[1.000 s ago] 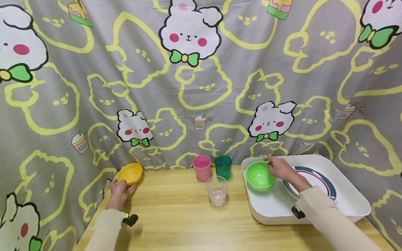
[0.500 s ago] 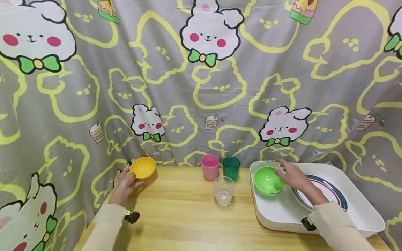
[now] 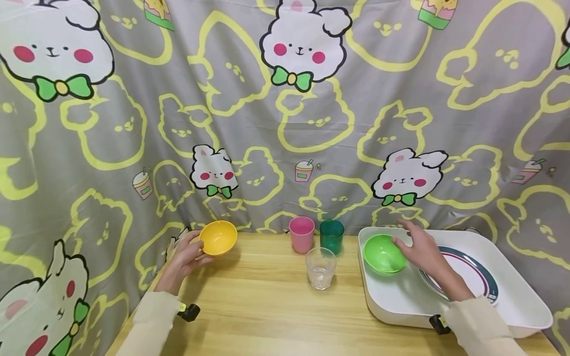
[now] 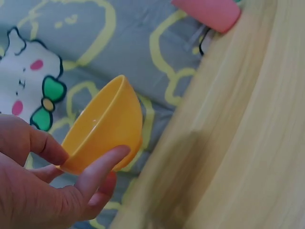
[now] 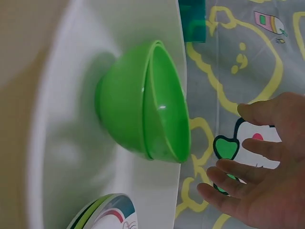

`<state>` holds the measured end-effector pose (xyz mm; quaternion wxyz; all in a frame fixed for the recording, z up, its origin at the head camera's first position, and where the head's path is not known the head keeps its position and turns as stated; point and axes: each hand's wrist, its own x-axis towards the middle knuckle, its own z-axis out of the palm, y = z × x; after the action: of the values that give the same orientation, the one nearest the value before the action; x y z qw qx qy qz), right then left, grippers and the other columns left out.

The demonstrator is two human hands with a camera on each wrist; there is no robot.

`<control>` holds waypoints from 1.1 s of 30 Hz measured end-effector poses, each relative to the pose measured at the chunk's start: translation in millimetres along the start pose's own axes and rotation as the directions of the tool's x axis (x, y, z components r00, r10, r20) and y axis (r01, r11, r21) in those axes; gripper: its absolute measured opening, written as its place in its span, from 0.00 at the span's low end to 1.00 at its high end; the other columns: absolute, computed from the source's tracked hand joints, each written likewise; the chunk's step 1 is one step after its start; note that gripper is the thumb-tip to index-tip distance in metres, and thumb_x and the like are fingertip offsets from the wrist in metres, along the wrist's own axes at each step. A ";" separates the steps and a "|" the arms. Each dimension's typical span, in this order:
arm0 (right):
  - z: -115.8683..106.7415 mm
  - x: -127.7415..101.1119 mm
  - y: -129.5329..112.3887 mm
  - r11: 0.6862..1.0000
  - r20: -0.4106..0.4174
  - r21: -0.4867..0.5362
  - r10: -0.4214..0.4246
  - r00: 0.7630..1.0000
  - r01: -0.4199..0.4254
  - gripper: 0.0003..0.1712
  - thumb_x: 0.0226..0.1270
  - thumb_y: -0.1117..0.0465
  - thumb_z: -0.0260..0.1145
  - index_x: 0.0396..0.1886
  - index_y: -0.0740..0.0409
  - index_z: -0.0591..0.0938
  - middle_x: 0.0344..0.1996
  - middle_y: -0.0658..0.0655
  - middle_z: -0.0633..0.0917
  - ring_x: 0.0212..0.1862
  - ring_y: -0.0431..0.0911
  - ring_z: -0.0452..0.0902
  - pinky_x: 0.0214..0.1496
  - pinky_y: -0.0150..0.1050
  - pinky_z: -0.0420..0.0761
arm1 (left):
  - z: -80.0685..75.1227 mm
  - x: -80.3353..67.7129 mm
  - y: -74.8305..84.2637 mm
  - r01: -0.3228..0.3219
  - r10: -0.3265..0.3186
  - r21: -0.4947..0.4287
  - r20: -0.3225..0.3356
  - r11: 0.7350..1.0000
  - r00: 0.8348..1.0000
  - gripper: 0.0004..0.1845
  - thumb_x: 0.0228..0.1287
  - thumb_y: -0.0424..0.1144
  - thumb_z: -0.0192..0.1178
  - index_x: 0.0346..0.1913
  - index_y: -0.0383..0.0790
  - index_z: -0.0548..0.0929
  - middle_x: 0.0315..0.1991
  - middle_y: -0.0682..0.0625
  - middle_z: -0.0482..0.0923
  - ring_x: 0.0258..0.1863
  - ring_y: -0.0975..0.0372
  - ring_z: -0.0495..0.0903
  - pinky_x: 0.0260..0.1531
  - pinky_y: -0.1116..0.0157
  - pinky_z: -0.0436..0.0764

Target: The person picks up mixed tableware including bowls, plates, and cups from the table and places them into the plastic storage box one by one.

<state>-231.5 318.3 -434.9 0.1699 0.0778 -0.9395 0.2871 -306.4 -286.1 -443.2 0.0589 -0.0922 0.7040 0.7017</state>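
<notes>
My left hand (image 3: 189, 252) grips a yellow bowl (image 3: 218, 238) by its rim near the back left of the table. In the left wrist view the yellow bowl (image 4: 112, 126) is held above the table, and a shadow lies on the wood beside it. Two green bowls (image 5: 126, 102), one nested in the other, stand at the left end of a white tray (image 3: 383, 314). My right hand (image 3: 423, 249) hovers over the tray beside the green bowls (image 3: 384, 257). Its fingers are spread and hold nothing, apart from the rim in the right wrist view.
A pink cup (image 3: 302, 236), a teal cup (image 3: 331, 237) and a clear cup (image 3: 320, 272) stand at the back middle, left of the tray. Stacked plates (image 5: 107, 214) lie in the tray right of the bowls. A patterned curtain (image 3: 254, 123) hangs behind the table.
My left hand has carried the yellow bowl to the right, nearer the cups. My right hand has come away from the green bowl's rim and its fingers have spread. The head view has turned left.
</notes>
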 end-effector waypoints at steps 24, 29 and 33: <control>7.9 -13.1 -29.6 0.978 -0.169 0.203 -0.020 0.985 0.055 0.35 0.74 0.59 0.68 0.75 0.65 0.67 0.64 0.73 0.76 0.63 0.70 0.72 0.57 0.72 0.76 | 44.3 -33.7 10.2 -0.129 0.120 0.039 0.175 0.991 0.977 0.31 0.75 0.24 0.46 0.78 0.30 0.56 0.65 0.27 0.62 0.53 0.49 0.79 0.49 0.51 0.86; 14.9 -16.6 -32.1 0.972 -0.187 0.229 -0.012 0.982 0.056 0.34 0.74 0.59 0.67 0.74 0.64 0.68 0.64 0.72 0.76 0.64 0.70 0.72 0.58 0.72 0.75 | 52.5 -39.9 12.2 -0.131 0.125 0.019 0.193 0.991 0.973 0.32 0.74 0.24 0.47 0.78 0.31 0.55 0.65 0.29 0.61 0.52 0.51 0.79 0.53 0.47 0.84; 20.2 -17.8 -38.5 0.964 -0.169 0.259 -0.010 0.986 0.054 0.34 0.75 0.58 0.67 0.75 0.64 0.68 0.65 0.71 0.75 0.65 0.68 0.72 0.59 0.69 0.76 | 61.4 -43.7 12.9 -0.127 0.126 -0.008 0.224 0.992 0.966 0.31 0.75 0.25 0.49 0.78 0.30 0.57 0.64 0.30 0.63 0.52 0.52 0.78 0.54 0.44 0.82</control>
<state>-211.1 276.0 -437.3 0.2407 0.0905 -0.8743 0.4116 -269.4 -222.6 -421.9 0.0932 0.0329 0.6996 0.7077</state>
